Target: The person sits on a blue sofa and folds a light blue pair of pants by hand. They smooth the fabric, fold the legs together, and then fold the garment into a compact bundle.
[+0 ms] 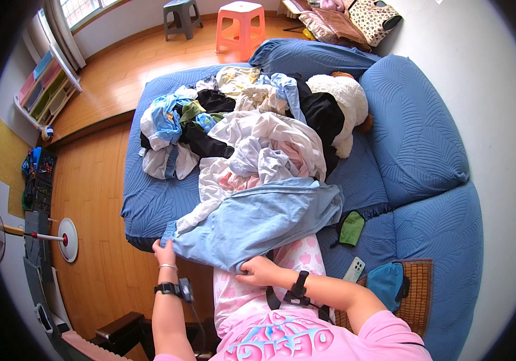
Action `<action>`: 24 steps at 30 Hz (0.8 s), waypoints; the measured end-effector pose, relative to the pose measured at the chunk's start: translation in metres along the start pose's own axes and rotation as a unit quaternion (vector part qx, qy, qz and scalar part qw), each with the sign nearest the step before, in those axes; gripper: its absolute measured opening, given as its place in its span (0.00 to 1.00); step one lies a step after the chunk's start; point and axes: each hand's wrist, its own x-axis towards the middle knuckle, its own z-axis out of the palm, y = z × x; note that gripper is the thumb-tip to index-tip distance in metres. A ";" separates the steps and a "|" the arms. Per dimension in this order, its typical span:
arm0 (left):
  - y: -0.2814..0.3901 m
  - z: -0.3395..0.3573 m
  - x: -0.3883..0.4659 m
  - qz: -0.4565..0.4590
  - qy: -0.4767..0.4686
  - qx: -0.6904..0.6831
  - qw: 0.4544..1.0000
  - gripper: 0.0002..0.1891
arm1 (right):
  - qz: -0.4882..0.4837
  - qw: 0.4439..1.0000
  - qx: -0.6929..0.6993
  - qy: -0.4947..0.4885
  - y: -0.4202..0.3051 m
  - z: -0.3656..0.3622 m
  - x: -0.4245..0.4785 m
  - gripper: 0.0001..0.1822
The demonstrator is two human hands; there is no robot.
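Observation:
A light blue denim garment (258, 216), which looks like a pair of trousers, lies spread across my lap and the near side of a clothes heap. My left hand (164, 252) grips its gathered edge at the lower left. With bent fingers, my right hand (258, 270) holds the near edge above my knees. Just beyond the denim are a crumpled white garment (267, 122) and a pale grey one (262, 158), with pink cloth (240, 180) partly hidden beneath. The trousers' far right end is bunched.
The heap rests on a blue-covered sofa (158, 198). A white plush toy (343, 99) leans by the backrest. To my right lie a green pouch (352, 228), a phone (354, 270), a blue cloth item (384, 284) and a woven mat (416, 293). A fan's base (71, 240) stands left.

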 end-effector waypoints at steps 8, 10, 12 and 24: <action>0.191 0.021 -0.194 0.441 -0.387 0.062 0.807 0.28 | -0.074 0.991 -0.026 0.110 -0.012 -0.029 0.003 0.15; 0.187 0.031 -0.199 0.446 -0.346 0.091 0.821 0.26 | -0.054 0.994 -0.026 0.093 -0.014 -0.034 0.002 0.12; 0.178 0.037 -0.195 0.396 -0.350 0.079 0.845 0.22 | -0.104 0.975 -0.082 0.180 -0.016 -0.037 0.000 0.09; 0.224 0.041 -0.155 0.381 -0.231 0.022 0.895 0.07 | 0.029 0.890 -0.226 0.394 0.051 -0.108 -0.033 0.12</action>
